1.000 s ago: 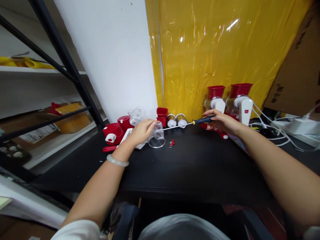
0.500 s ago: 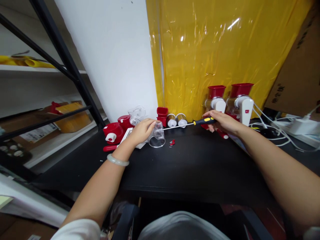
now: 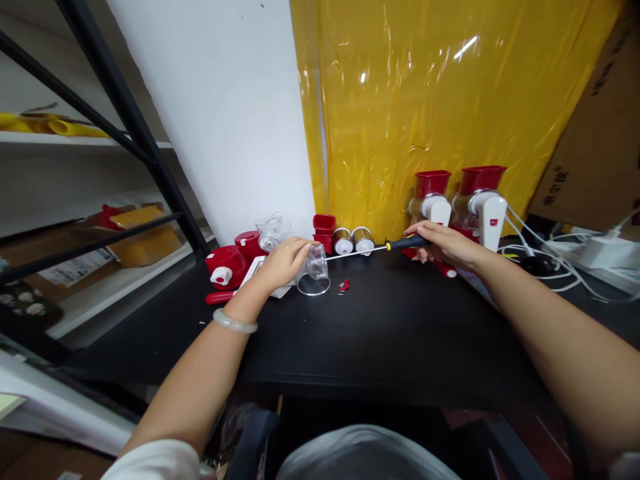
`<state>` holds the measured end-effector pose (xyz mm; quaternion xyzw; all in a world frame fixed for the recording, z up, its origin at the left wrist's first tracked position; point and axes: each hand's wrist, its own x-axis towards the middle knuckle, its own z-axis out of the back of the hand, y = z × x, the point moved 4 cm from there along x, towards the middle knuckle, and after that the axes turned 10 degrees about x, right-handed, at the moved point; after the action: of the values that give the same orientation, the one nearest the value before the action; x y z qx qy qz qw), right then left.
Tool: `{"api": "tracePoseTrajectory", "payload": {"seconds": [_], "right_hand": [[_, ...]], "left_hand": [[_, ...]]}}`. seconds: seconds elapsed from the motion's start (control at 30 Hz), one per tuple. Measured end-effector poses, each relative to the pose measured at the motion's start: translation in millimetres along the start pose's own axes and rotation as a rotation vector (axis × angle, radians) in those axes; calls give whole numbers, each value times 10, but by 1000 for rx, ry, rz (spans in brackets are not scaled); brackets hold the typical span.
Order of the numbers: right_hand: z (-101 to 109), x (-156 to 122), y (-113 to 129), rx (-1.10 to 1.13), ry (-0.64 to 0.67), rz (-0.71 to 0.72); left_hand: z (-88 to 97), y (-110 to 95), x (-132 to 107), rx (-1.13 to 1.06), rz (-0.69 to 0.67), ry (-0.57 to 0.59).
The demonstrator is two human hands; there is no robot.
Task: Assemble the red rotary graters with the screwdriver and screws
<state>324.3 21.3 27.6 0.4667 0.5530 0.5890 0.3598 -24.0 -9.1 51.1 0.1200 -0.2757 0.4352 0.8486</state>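
My left hand [image 3: 283,263] is closed over a clear plastic housing [image 3: 315,270] that lies on its side on the black table [image 3: 380,333], on top of a white part. My right hand [image 3: 443,244] grips the black and yellow handle of a screwdriver [image 3: 380,248]. Its thin metal shaft runs left, and the tip reaches the clear housing. A small red piece [image 3: 344,286] lies on the table just right of the housing.
Red parts [image 3: 227,267], a clear cup [image 3: 273,230], a red hopper [image 3: 324,231] and two metal drums [image 3: 353,240] line the back. Two assembled red and white grinders [image 3: 463,200] stand at right before yellow sheeting. White cables and a power strip [image 3: 595,257] lie far right. A shelf rack [image 3: 100,167] is left.
My right hand has turned slightly on the screwdriver handle, which sits a little lower. My left hand and the clear housing have stayed in place.
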Motion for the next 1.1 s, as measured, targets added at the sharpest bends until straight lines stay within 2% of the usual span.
{"api": "tracePoseTrajectory", "payload": {"seconds": [0.17, 0.37, 0.57, 0.83, 0.93, 1.1], "right_hand": [[5, 9, 0, -105, -11, -3], [-13, -14, 38, 97, -84, -68], [4, -9, 36, 102, -76, -25], [-25, -20, 16, -36, -3, -7], [-27, -20, 27, -51, -44, -26], [-8, -7, 31, 75, -116, -75]], "left_hand": [[0, 1, 1, 0, -5, -7], [-3, -1, 0, 2, -4, 2], [2, -6, 4, -9, 0, -8], [3, -10, -1, -7, 0, -9], [-3, -10, -3, -3, -8, -8], [-2, -14, 2, -9, -8, -11]]}}
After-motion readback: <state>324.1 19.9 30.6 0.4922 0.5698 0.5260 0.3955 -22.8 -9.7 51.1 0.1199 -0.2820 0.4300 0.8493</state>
